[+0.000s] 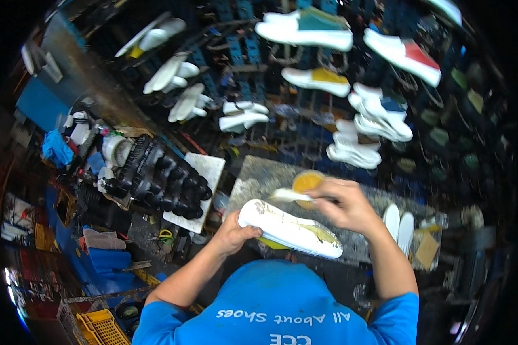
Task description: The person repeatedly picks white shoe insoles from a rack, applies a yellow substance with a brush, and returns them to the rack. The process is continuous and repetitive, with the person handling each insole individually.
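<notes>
At centre, with the left hand (234,233) clasping a white shoe (285,229) and the right hand (346,204) curled round a brush (286,195), brushing seems underway, probably next needing brush against shoe.

At the bench (256,172): two hands (346,206), one brush (285,195), one shoe (279,227), one pot (306,181), two soles (406,231)

Shoe workshop, rows of white-soled shoes (305,38), stained workbench (260,172), white shoe (285,231) in hand (232,233)
</notes>
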